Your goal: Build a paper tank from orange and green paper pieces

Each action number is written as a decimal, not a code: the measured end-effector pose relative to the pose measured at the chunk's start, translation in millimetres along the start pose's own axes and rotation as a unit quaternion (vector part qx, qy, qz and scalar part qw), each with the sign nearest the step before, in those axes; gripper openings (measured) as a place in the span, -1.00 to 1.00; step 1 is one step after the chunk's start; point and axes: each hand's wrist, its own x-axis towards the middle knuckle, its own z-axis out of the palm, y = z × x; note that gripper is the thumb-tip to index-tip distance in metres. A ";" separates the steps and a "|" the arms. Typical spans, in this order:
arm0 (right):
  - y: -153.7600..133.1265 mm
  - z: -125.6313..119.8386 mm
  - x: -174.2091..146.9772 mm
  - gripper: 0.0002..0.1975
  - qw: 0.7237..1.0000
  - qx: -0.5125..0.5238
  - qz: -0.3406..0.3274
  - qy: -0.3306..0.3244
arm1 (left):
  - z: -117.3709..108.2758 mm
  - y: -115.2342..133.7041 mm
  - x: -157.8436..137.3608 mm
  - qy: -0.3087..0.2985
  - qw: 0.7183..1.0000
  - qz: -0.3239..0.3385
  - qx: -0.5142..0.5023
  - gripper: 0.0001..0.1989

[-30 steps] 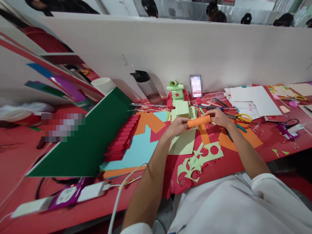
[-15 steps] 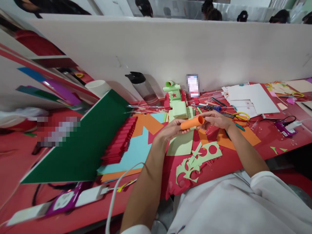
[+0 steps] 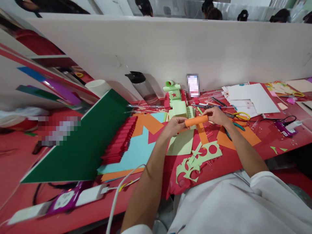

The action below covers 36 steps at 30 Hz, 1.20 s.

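An orange paper tube (image 3: 196, 121) lies nearly level between my two hands, above the red table. My left hand (image 3: 175, 125) grips its left end, fingers closed. At the other end, the fingertips of my right hand (image 3: 216, 116) pinch the rim. Just behind the tube is a pale green paper model with a box-shaped part (image 3: 179, 109) and a red star (image 3: 174, 95). Below my hands are a pale green sheet (image 3: 180, 143), an orange strip (image 3: 202, 134) and green paper scraps with round holes (image 3: 202, 156).
Left of my arms a green board (image 3: 80, 139) leans beside folded red paper (image 3: 120, 139). Yellow-handled scissors (image 3: 241, 116), pliers (image 3: 227, 134) and white sheets (image 3: 255, 97) lie right. A bottle (image 3: 146, 87) and a phone (image 3: 193, 85) stand near the partition. A white cable (image 3: 114, 201) crosses the front edge.
The tube has turned from slanting, with its open right end showing, to nearly level and side-on. My right hand has moved slightly up and onto its right end.
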 end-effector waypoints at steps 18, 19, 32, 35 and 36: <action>11.2 4.7 4.4 -0.70 0.996 0.085 0.021 -0.023 | 5.5 1.2 3.9 0.069 0.997 0.006 -0.034 -0.68; 10.9 4.8 4.4 -0.70 0.995 0.089 0.026 -0.028 | 5.5 1.2 4.3 0.070 0.997 0.010 -0.032 -0.66; 8.8 9.8 4.8 -0.69 0.970 0.214 0.106 -0.043 | 6.1 10.8 -1.1 0.084 0.995 0.053 0.004 -0.70; 10.5 10.7 5.0 -0.69 0.966 0.231 0.111 -0.038 | 5.9 8.0 0.6 0.083 0.995 0.047 -0.007 -0.71; 10.8 10.9 5.0 -0.69 0.965 0.234 0.112 -0.037 | 5.8 6.9 1.4 0.084 0.995 0.045 -0.007 -0.72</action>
